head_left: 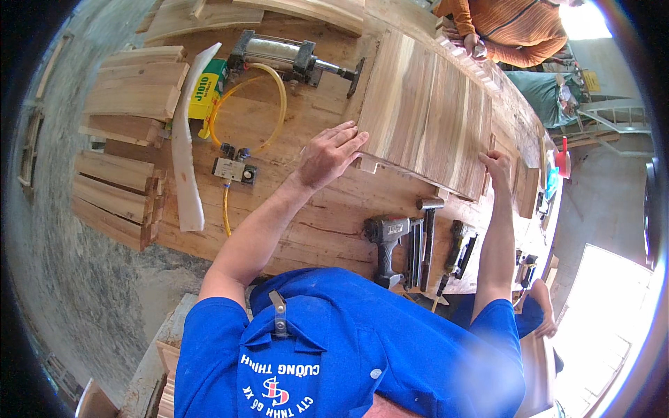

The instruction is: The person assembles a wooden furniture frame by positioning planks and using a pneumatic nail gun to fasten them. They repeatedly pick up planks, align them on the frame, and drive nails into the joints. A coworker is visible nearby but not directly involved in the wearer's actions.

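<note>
A striped wooden panel made of joined boards lies on the wooden workbench. At its near left corner is my left hand, its fingers stretched out and their tips touching the edge. My right hand is at the panel's right edge, fingers curled and pinched on it beside a narrow wooden strip. Small wooden blocks show under the near edge. Between my arms lie a dark nail gun, a hammer and a second air tool.
A pneumatic cylinder, yellow hose and valve sit left of the panel. Beyond them are a white strip, a green-yellow box and stacked boards. Across the bench stands a person in an orange sleeve; another person's arm shows at right.
</note>
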### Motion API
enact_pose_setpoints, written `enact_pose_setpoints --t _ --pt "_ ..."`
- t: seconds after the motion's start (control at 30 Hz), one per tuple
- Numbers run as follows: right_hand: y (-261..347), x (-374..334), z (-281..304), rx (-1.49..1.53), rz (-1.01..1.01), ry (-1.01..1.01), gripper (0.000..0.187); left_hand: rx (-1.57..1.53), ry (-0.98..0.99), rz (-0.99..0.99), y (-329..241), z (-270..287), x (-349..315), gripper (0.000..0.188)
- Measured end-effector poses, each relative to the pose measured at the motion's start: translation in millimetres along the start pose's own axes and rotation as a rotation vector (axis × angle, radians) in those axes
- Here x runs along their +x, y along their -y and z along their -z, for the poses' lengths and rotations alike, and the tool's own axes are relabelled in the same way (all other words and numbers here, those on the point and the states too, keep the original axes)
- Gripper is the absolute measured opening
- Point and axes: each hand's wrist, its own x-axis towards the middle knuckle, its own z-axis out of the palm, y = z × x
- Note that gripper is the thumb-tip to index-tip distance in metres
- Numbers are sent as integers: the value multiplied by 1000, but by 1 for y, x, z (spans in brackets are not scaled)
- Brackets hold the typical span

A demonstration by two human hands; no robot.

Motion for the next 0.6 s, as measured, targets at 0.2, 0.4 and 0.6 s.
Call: enact_pose_setpoints --t 0.2,0.4,0.6 --pt "-4 4 2 -21 -2 -15 32 -6 -10 -9 -1 0 1 51" --pt "0 1 3 -29 -1 -15 31 17 -18 -19 0 -2 0 51" --pt "10 -3 3 -68 8 -19 26 17 -26 -26 3 -6 -3 51"
